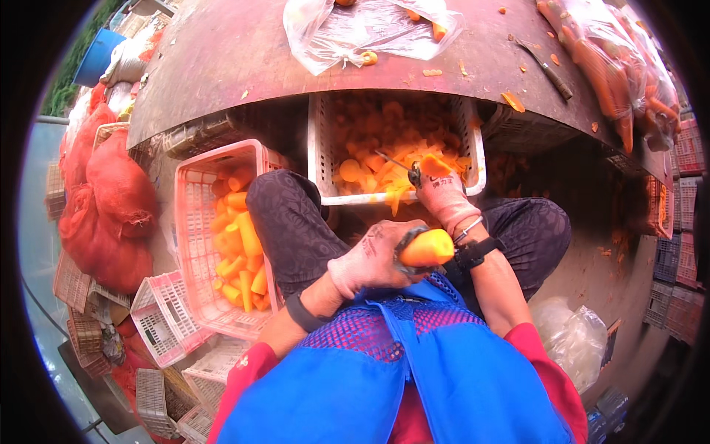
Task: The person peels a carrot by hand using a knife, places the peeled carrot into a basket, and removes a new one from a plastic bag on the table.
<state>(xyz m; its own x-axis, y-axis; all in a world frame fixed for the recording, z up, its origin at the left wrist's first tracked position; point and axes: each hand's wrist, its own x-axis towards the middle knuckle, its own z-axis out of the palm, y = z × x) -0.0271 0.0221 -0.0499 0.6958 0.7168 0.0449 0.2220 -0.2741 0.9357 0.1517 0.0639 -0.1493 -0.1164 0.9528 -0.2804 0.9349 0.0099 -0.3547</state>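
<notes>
My left hand [377, 257], in a pinkish-white work glove, grips a thick peeled carrot [427, 249] in front of my blue vest. My right hand [444, 196], gloved alike, is closed round a dark-handled knife [403, 167]. Its thin blade points left over the white crate [396, 199], and an orange piece shows at the fingers. Carrot peelings and cut ends lie heaped in that crate. Beside my left knee stands a pink crate [192, 244] part filled with peeled carrots [240, 251].
A worn table [222, 59] overhangs the white crate. On it lie an open plastic bag [362, 37], another knife [551, 72] and bagged carrots [606, 66]. Red mesh sacks [118, 192] and stacked crates [166, 318] stand left; clear plastic bags [573, 340] lie right.
</notes>
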